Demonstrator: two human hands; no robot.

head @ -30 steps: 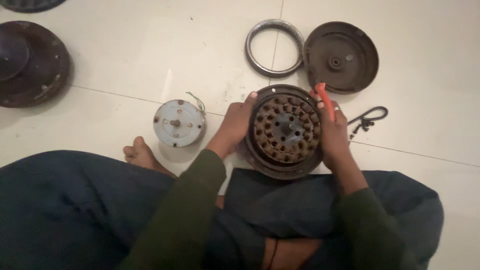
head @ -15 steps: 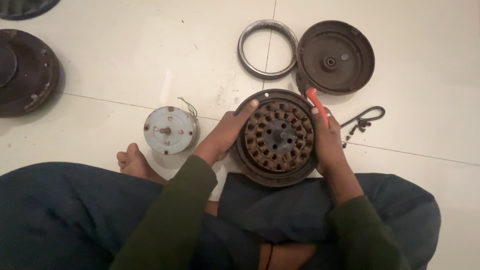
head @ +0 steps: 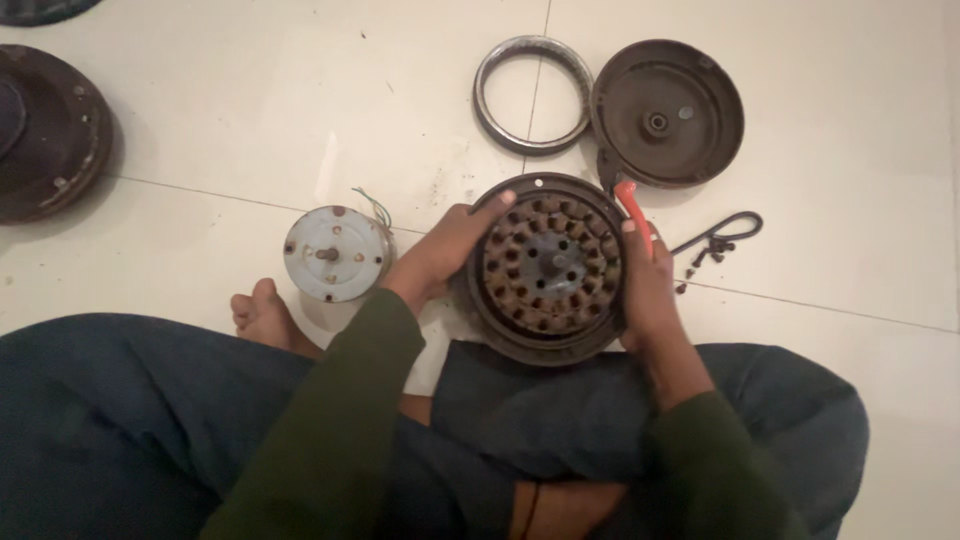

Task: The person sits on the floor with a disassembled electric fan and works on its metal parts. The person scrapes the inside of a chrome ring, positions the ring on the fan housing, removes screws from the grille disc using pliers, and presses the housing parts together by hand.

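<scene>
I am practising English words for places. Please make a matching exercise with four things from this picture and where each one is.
Things:
1. metal ring
2. dark round cover
3. small grey motor
4. slotted round core

Places:
a. between both hands
b. left of the left hand
c. top right, open side up
d. on the floor, just left of the cover

Pairs: 1-d, 2-c, 3-b, 4-a

Home floor w/ pale tiles [head: 250, 110], rusty motor parts [head: 665, 110] spread around.
</scene>
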